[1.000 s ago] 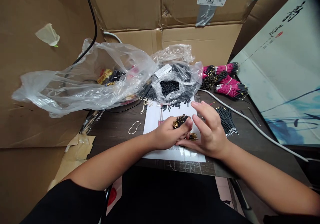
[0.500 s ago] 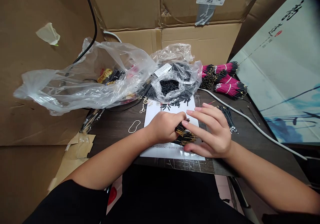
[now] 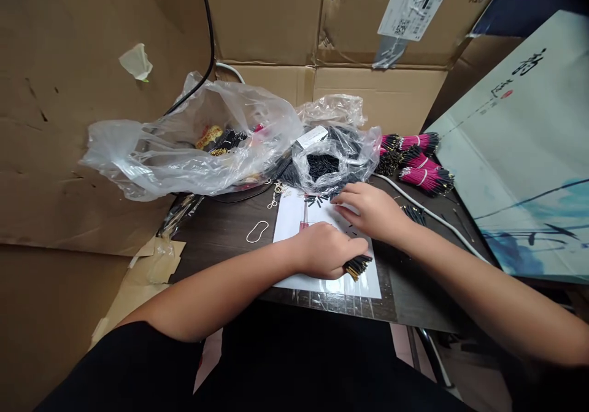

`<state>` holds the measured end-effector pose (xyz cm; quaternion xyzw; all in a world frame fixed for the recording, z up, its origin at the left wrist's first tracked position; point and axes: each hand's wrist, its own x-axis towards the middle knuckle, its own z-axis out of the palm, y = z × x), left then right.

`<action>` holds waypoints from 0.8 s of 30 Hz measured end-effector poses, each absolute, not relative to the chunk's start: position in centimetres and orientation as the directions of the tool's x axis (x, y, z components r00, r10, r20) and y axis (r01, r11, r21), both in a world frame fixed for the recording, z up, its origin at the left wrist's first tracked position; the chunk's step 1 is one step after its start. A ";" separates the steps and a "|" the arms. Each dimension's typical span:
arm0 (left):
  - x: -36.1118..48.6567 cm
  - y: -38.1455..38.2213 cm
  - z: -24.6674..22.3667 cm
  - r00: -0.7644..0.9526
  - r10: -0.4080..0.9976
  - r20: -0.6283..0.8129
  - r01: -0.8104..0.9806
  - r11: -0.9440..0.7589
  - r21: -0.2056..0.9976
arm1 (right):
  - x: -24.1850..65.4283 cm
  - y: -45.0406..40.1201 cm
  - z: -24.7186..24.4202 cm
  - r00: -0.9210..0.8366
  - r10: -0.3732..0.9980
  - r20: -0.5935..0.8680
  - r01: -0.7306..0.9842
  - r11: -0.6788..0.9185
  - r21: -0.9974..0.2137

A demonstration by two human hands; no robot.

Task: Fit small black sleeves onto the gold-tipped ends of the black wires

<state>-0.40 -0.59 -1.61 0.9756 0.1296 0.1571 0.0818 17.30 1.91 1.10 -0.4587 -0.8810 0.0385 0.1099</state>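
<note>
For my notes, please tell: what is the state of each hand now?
Left hand: closed on a gold-tipped black bundle.
Right hand: half-curled by loose black pieces; whether it holds any cannot be told.

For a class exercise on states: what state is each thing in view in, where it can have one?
Left grip, closed on black bundle
Right grip, part-curled, contact unclear
Small bag, open, black pieces inside
Large bag, crumpled
Pink bundles, piled, bands visible
White loop, slack
Paper, flat, partly covered
</note>
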 end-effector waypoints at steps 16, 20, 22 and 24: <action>-0.6 -0.1 -1.7 0.903 0.317 0.290 0.259 -0.940 0.222 | 13.5 4.9 -1.1 -0.453 0.891 0.034 0.891 0.454 -0.009; -0.8 0.2 -1.4 0.881 0.338 0.331 0.268 -0.933 0.240 | 12.9 5.0 -1.3 -0.496 0.868 0.016 0.868 0.495 0.041; -1.0 0.4 -1.2 0.858 0.363 0.362 0.282 -0.924 0.258 | 12.8 4.7 -1.1 -0.498 0.867 0.017 0.866 0.496 0.064; -1.2 0.6 -1.1 0.823 0.402 0.402 0.307 -0.910 0.280 | 13.3 3.9 -0.6 -0.495 0.869 0.023 0.867 0.492 0.078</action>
